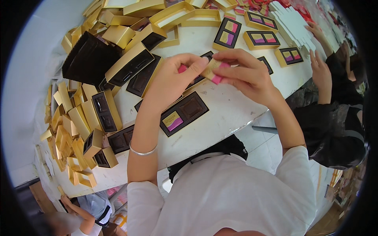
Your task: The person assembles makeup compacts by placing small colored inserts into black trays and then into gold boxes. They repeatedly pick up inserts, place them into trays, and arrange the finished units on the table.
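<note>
Hands: your right hand [250, 76] grips a small gold-and-pink packet [212, 70] between thumb and fingers. Your left hand [173, 76] meets it from the other side, fingers curled, thumb tip pressed to its left end. A patch of pink also shows by the left fingers; cannot tell whether it is a second packet. Packet position: raised over the tabletop [232, 102], in front of your chest, between both hands.

Nearest your body: a black tray [192, 108] with two compartments, the left one holding a gold-and-purple packet [172, 121], the right one bare. Further trays lie behind your hands, partly hidden.

Left of you: a broad heap of gold boxes [80, 118], many tipped or overlapping, some with black inserts. A dark stack with a jagged edge [90, 59] leans among them. Your left forearm wears a metal bangle [143, 153].

Far right: several filled boxes [262, 38], each with purple and pink packets side by side, near a white stack [289, 23]. A co-worker's hand [322, 74] is beside the table edge there; another person's hand [67, 201] shows at lower left.
</note>
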The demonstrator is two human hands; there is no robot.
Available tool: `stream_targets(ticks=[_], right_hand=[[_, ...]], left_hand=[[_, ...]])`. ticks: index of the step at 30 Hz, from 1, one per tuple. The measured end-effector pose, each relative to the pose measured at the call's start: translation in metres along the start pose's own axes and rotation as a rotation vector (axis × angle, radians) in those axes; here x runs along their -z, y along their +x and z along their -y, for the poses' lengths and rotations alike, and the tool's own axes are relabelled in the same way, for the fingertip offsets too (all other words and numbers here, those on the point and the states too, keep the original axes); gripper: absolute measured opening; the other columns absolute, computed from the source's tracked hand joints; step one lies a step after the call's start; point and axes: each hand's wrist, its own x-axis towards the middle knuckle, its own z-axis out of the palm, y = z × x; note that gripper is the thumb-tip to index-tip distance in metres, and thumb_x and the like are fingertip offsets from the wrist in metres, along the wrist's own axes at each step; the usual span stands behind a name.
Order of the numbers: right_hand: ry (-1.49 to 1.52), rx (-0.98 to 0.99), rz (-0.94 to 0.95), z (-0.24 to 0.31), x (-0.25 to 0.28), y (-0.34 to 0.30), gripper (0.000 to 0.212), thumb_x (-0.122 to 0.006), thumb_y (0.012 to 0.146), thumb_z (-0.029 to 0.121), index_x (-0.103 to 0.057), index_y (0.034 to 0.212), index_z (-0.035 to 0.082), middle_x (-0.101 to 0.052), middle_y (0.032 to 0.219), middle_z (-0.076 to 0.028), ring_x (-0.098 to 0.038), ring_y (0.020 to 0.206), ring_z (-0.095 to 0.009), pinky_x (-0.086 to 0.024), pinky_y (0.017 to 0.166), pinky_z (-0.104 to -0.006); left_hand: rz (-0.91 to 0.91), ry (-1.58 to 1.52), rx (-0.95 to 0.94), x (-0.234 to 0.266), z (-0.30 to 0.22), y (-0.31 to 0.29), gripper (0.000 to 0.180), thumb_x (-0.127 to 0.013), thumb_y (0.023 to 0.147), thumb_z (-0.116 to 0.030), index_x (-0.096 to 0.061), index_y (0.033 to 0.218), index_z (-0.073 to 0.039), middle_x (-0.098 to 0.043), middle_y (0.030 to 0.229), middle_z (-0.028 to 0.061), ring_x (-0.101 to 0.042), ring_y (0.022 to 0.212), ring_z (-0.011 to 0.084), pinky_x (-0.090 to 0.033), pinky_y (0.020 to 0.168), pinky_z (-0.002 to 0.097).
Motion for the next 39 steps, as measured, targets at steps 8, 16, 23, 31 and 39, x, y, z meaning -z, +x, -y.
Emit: stream_targets(ticks=[8,16,23,31,39], right_hand=[[0.012,-0.236,0.237,-0.05,-0.023,0.008,0.015,-0.07,0.075,0.007,-0.069,0.09,0.003,-0.052,0.09,-0.007,-0.052,0.084,-0.021,-0.046,0.072,-0.0306],[0.107,-0.422,0.287,-0.065,-0.027,0.019,0.013,-0.068,0.076,0.001,-0.069,0.088,0.006,-0.049,0.088,-0.005,-0.051,0.088,-0.017,-0.043,0.075,-0.0288],[0.244,-0.421,0.334,-0.072,-0.022,0.024,0.008,-0.065,0.078,0.001,-0.067,0.084,0.006,-0.052,0.079,-0.002,-0.052,0.079,-0.017,-0.041,0.075,-0.0285],[-0.601,-0.019,0.389,-0.051,-0.042,0.018,0.015,-0.059,0.072,0.0,-0.051,0.083,0.007,-0.053,0.078,-0.004,-0.052,0.082,-0.022,-0.039,0.073,-0.0335],[-0.707,-0.222,-0.036,-0.026,0.019,-0.039,0.045,-0.063,0.08,0.035,-0.056,0.116,0.009,-0.046,0.129,-0.016,-0.041,0.122,-0.032,-0.032,0.1,-0.0446]], left_hand=[[-0.041,1.027,-0.058,0.004,0.011,-0.012,0.057,-0.073,0.068,-0.043,-0.062,0.106,-0.002,-0.061,0.089,0.0117,-0.059,0.084,0.0273,-0.047,0.077,0.0372],[-0.052,0.996,-0.031,-0.003,0.012,-0.008,0.049,-0.073,0.07,-0.034,-0.063,0.104,0.0,-0.06,0.084,0.013,-0.059,0.082,0.0282,-0.047,0.073,0.0366],[-0.045,0.987,-0.027,-0.002,0.01,-0.006,0.051,-0.073,0.07,-0.033,-0.062,0.106,0.002,-0.06,0.088,0.0146,-0.059,0.084,0.0292,-0.047,0.073,0.0366],[-0.028,1.006,-0.007,-0.004,0.009,-0.005,0.053,-0.073,0.071,-0.035,-0.061,0.108,0.001,-0.059,0.091,0.015,-0.059,0.085,0.0302,-0.047,0.074,0.0368],[-0.005,0.943,-0.072,-0.004,0.011,-0.004,0.057,-0.071,0.072,-0.034,-0.056,0.116,0.0,-0.057,0.109,0.015,-0.057,0.098,0.0314,-0.046,0.082,0.036]])
